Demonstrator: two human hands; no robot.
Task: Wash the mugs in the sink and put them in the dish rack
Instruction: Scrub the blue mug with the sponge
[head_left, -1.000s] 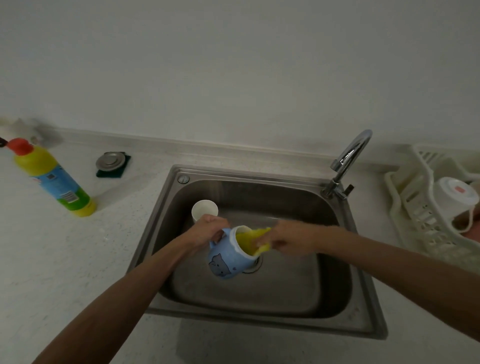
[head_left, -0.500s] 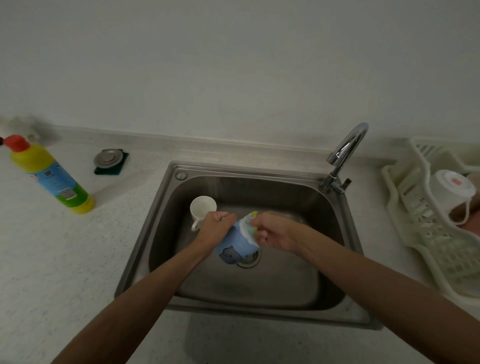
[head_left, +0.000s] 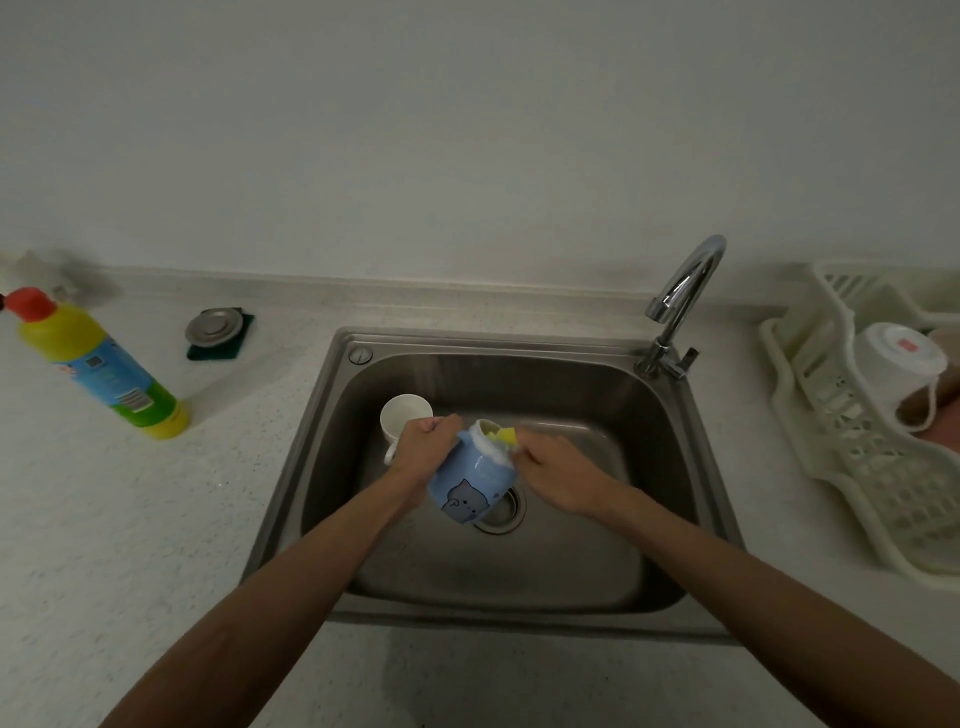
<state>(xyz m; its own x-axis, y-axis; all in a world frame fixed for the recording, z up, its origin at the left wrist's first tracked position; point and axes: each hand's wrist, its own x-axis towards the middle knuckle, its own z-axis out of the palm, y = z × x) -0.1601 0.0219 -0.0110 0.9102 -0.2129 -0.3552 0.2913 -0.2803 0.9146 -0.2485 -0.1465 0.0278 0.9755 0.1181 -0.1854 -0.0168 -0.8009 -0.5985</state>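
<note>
Over the steel sink (head_left: 670, 447) my left hand (head_left: 422, 449) grips a blue mug (head_left: 470, 483) with a cat face, tilted with its mouth up and away from me. My right hand (head_left: 553, 467) presses a yellow sponge (head_left: 505, 437) against the mug's rim. A white mug (head_left: 402, 415) stands upright in the sink's far left corner, just behind my left hand. The cream dish rack (head_left: 831, 447) sits on the counter to the right and holds an upturned white mug (head_left: 898, 358).
The chrome faucet (head_left: 680, 296) arches over the sink's back right corner. A yellow detergent bottle (head_left: 98, 364) with a red cap stands at the left. A metal sink strainer lid (head_left: 214, 325) rests on a dark green pad. The drain (head_left: 501, 512) lies below the blue mug.
My right hand has pulled the sponge from deep inside the mug up to its rim. The mug is turned more upright, its cat face toward me.
</note>
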